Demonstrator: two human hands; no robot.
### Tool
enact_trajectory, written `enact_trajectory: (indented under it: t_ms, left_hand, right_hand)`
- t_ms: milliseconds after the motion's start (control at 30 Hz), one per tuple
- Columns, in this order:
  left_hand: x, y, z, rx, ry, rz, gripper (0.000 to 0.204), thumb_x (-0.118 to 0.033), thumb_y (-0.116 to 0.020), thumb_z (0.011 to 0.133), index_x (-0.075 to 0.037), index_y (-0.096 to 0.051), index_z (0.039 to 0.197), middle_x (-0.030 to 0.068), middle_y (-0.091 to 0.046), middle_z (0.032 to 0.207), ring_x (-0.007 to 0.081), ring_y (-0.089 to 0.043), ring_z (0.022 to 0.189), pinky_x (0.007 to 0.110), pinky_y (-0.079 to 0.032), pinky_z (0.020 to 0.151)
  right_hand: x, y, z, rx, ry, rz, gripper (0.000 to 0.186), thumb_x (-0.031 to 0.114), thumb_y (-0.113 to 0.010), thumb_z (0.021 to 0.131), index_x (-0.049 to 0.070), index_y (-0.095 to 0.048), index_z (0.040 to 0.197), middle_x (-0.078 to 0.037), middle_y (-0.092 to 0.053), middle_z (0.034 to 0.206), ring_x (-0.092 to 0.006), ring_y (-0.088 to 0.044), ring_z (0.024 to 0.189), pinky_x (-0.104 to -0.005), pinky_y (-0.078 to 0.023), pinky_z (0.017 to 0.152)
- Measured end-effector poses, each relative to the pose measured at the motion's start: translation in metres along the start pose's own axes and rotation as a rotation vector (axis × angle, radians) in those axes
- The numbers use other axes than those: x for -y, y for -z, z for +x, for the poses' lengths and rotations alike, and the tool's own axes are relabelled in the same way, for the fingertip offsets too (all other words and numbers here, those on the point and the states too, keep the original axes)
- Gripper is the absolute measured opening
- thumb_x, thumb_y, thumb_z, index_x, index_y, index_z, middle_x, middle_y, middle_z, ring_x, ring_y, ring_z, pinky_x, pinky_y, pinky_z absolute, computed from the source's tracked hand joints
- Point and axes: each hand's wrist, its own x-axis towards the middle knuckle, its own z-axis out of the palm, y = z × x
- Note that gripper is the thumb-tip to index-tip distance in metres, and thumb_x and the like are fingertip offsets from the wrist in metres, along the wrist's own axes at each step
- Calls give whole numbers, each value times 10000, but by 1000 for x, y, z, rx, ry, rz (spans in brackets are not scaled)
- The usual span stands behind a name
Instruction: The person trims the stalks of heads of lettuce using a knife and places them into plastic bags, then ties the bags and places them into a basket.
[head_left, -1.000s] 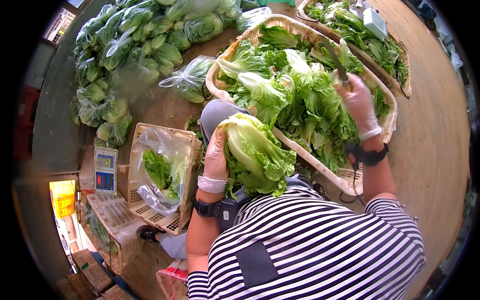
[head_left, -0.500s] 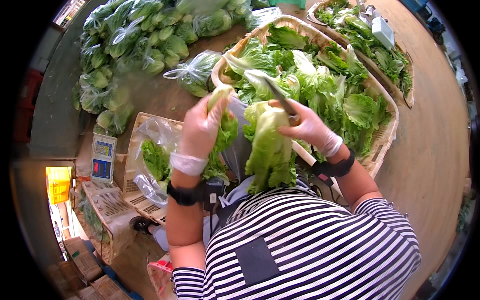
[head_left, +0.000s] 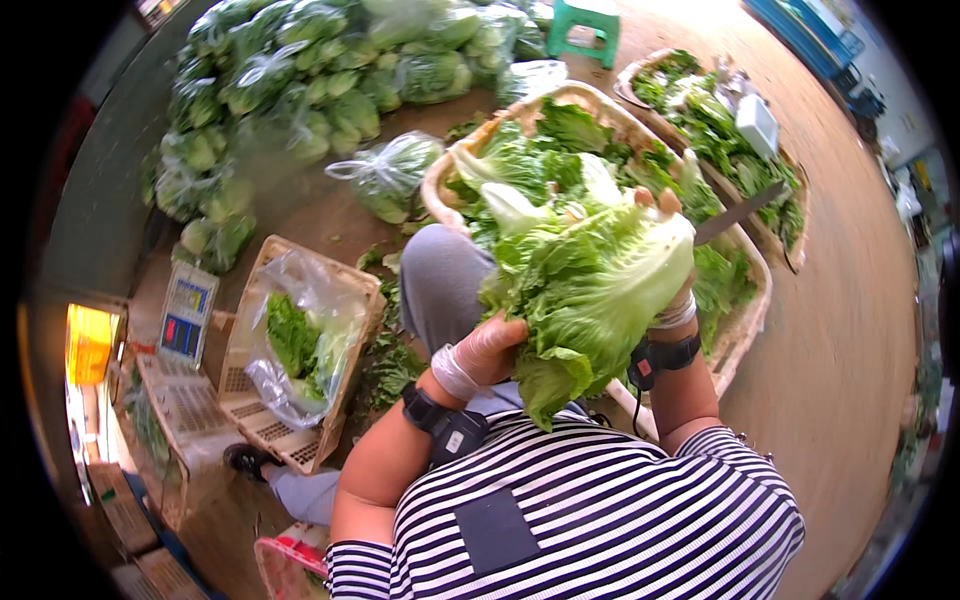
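Observation:
A large head of leafy green lettuce (head_left: 600,280) is held up in front of my striped shirt, its pale stem side facing right. My left hand (head_left: 485,350), in a thin clear glove, grips its lower left side, thumb showing and fingers hidden under the leaves. My right hand (head_left: 656,202) is mostly behind the lettuce; its fingertips curl over the upper edge. A knife (head_left: 742,212) sticks out to the right from that hand, its handle hidden. Beyond lies a big cream crate (head_left: 765,290) heaped with lettuce leaves.
At left, a tan crate (head_left: 345,275) holds a clear bag (head_left: 290,388) with lettuce inside. A digital scale (head_left: 187,315) stands beside it. Bagged green heads (head_left: 330,100) are piled far left, near a green stool (head_left: 584,30). Another basket of leaves (head_left: 690,110) stands far right.
The lettuce has been turned and raised, now spread across both hands. My left hand has moved down and right to it. The knife, earlier pointing up and left, now points right.

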Motion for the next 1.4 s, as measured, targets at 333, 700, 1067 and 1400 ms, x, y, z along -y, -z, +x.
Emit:
enact_trajectory:
  t_ms: [333, 700, 1067, 1400]
  left_hand:
    - [-41, 26, -120, -708, -674, 313, 413, 23, -678, 740, -13, -556, 1132, 75, -628, 1055, 182, -601, 939, 289, -486, 836]
    - [-31, 20, -211, -852, -595, 912, 834, -257, -827, 630, -41, -421, 1326, 105, -596, 1123, 205, -543, 1066, 329, -395, 950]
    - [-26, 190, -352, -1216, -1353, -185, 253, -164, -481, 921, -31, -546, 1126, -78, -265, 592, 49, -300, 524, 194, -333, 554]
    - [14, 151, -366, -1422, -879, 416, 509, -292, -459, 946, -30, -347, 1367, 52, -605, 845, 139, -562, 751, 273, -443, 744]
  right_hand:
    - [-99, 110, 56, 119, -203, -1968, 490, 339, -609, 832, 49, -506, 1213, -189, -536, 1161, -333, -478, 1119, -407, -387, 952]
    - [-149, -123, 22, 313, -908, -202, 644, 318, -699, 794, 17, -420, 1290, -85, -536, 1184, -170, -531, 1071, -316, -413, 942]
    - [-402, -209, 29, 359, -1205, 381, 489, 350, -586, 876, 125, -443, 1287, -49, -518, 1258, -205, -492, 1146, -397, -381, 991]
    - [-497, -185, -53, 545, -600, -1345, 470, 238, -631, 829, 43, -509, 1240, -173, -467, 1300, -252, -469, 1181, -313, -368, 985]
